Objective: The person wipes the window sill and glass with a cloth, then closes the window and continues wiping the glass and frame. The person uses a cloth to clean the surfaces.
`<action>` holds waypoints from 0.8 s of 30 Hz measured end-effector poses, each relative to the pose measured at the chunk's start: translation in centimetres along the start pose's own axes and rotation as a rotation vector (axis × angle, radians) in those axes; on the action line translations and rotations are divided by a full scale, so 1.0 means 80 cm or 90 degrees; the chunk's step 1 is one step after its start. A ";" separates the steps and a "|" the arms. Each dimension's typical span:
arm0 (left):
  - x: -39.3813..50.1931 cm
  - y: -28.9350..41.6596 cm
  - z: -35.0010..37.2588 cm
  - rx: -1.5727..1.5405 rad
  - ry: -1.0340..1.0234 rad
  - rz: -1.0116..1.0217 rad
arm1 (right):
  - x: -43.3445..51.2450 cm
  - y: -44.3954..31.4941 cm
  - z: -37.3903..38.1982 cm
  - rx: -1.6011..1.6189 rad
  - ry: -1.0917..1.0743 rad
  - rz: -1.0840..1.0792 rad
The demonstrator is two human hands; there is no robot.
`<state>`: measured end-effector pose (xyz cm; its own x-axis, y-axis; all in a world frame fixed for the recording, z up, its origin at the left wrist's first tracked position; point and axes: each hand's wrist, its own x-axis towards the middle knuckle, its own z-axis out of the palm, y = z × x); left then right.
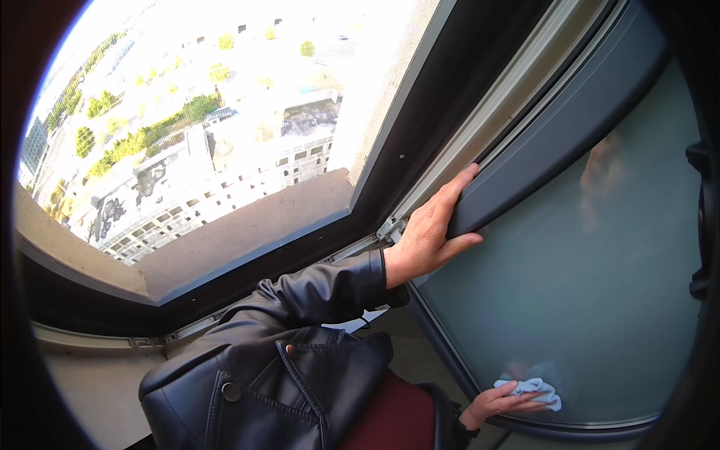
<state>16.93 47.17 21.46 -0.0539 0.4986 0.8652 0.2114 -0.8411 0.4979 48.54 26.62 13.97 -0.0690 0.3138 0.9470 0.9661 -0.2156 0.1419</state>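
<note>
My left hand [433, 228] grips the dark grey frame [540, 132] of an opened window sash near its corner, fingers over the outer side and thumb towards the glass. At the lower right, my right hand [495, 402] holds a crumpled light blue cloth [531, 389] against the sash's greenish glass pane [568, 292], close to the lower frame edge. The cloth shows beneath and above the fingers. Faint reflections appear in the pane.
At the left, a fixed dark window frame [394, 152] surrounds a mesh screen, with buildings and trees far below outside. A metal hinge [390, 229] sits beside my left wrist. My black jacket [270, 382] fills the bottom. Dark window fittings [700, 219] stand at the right rim.
</note>
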 end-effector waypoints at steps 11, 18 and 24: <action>-0.001 0.000 0.001 -0.017 -0.011 -0.012 | 0.109 -0.150 0.034 0.047 -0.163 -0.138; -0.001 0.000 -0.001 -0.027 -0.012 -0.013 | 0.115 -0.216 0.064 0.076 -0.154 -0.318; -0.001 0.001 -0.001 -0.017 -0.022 -0.023 | 0.079 -0.224 0.077 0.111 -0.189 -0.342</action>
<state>16.85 47.05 21.41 -0.0272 0.5349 0.8444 0.1840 -0.8277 0.5302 32.31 38.15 15.67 -0.5080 0.5842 0.6329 0.8436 0.1890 0.5026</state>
